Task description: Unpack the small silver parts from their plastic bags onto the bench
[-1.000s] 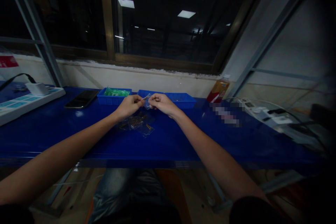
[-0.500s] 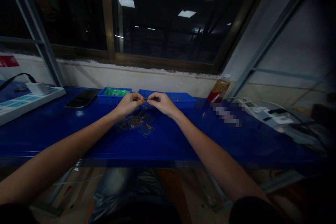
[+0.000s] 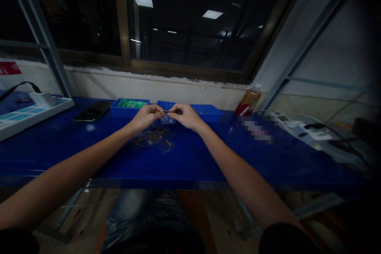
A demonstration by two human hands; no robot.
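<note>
My left hand (image 3: 145, 118) and my right hand (image 3: 187, 117) meet above the blue table, thumbs and fingers pinched together. Between them they stretch the top edge of a small clear plastic bag (image 3: 166, 119), which hangs below the fingertips. What is inside this bag is too dim to make out. Just below and in front of the hands lies a loose pile of small clear plastic bags (image 3: 153, 138), several with thin brass-coloured pieces in them. Behind the hands stand blue trays; my right hand hides part of one tray (image 3: 210, 114).
At the left back, a blue tray (image 3: 114, 112) holds green-and-clear plastic packets (image 3: 132, 103). A phone (image 3: 93, 111) lies beside it, near a white power strip (image 3: 35, 114). To the right stand a drink carton (image 3: 249, 102) and another power strip with cables (image 3: 300, 130).
My right fingers have shifted slightly along the bag's edge, and more of the clear bag shows below the fingertips. My left hand stays nearly in place.
</note>
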